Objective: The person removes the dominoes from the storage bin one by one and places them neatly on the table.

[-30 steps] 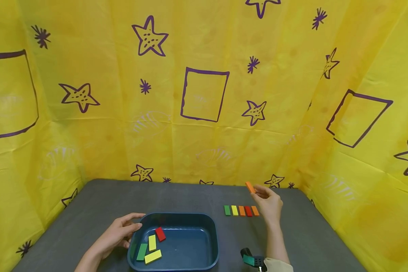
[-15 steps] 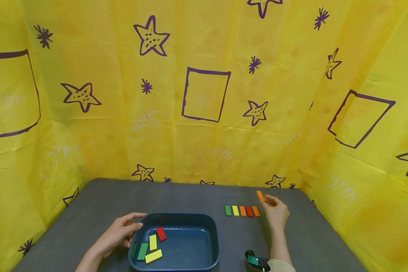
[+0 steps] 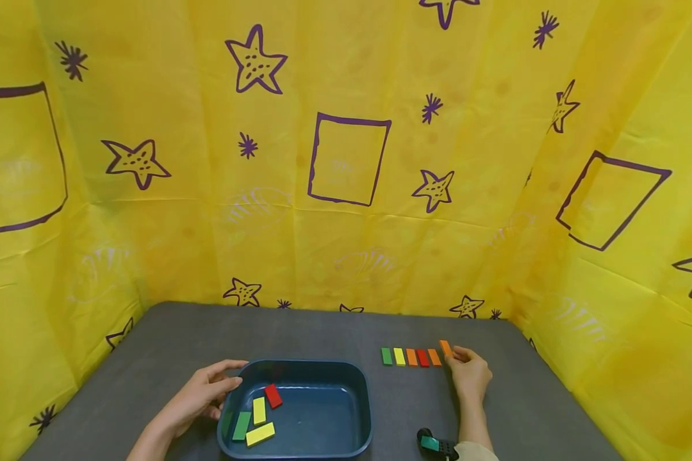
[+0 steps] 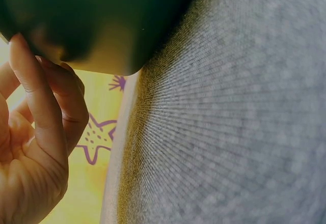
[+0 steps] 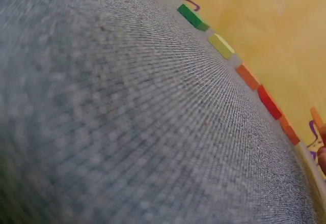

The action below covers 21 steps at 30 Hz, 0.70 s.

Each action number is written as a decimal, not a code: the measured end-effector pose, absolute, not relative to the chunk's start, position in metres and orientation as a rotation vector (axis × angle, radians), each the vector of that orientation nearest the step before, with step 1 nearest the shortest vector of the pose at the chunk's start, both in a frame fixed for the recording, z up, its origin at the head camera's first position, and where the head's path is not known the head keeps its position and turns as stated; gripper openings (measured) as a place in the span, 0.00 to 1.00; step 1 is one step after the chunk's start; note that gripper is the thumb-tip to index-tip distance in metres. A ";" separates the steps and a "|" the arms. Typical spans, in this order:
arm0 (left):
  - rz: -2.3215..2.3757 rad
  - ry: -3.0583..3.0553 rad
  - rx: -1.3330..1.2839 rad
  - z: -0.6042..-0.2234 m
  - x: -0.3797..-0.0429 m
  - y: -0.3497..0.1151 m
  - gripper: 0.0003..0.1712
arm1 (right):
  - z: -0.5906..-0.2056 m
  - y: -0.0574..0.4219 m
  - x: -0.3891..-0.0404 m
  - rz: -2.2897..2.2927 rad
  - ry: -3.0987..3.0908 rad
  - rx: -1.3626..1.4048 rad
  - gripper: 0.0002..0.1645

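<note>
My right hand (image 3: 469,374) pinches an orange block (image 3: 446,348) at the right end of a row on the dark table. The block stands tilted, close over the table beside the last orange block (image 3: 434,357) of the row. Leftward from there lie a red block (image 3: 423,358), another orange block (image 3: 412,358), a yellow block (image 3: 400,357) and a green block (image 3: 386,356). My left hand (image 3: 198,397) grips the left rim of a dark blue plastic tub (image 3: 323,362), thumb over the edge and other fingers against its outer wall.
Inside the tub lie a red block (image 3: 273,396), two yellow blocks (image 3: 259,411) and a green block (image 3: 241,426). A yellow cloth (image 3: 346,256) with purple stars hangs behind the table (image 3: 323,330) and along both sides. A black wrist device (image 3: 435,443) sits by the right sleeve.
My right hand has moved right, then lowered the orange block toward the table beside the row's right end. My left hand and the tub stay in place.
</note>
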State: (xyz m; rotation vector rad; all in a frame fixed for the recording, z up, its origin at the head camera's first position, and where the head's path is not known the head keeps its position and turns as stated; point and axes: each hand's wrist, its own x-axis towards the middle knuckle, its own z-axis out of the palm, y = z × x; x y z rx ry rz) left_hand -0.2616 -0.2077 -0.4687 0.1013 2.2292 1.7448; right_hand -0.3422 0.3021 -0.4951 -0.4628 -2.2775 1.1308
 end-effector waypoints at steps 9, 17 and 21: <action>1.744 2.231 0.117 -0.469 -0.262 -0.209 0.36 | -0.500 0.305 -0.342 1.128 -2.340 -0.470 0.18; 1.752 2.216 0.109 -0.470 -0.262 -0.209 0.36 | -0.502 0.305 -0.341 1.138 -2.369 -0.483 0.19; 1.745 2.219 0.105 -0.471 -0.263 -0.209 0.36 | -0.504 0.306 -0.341 1.133 -2.373 -0.478 0.19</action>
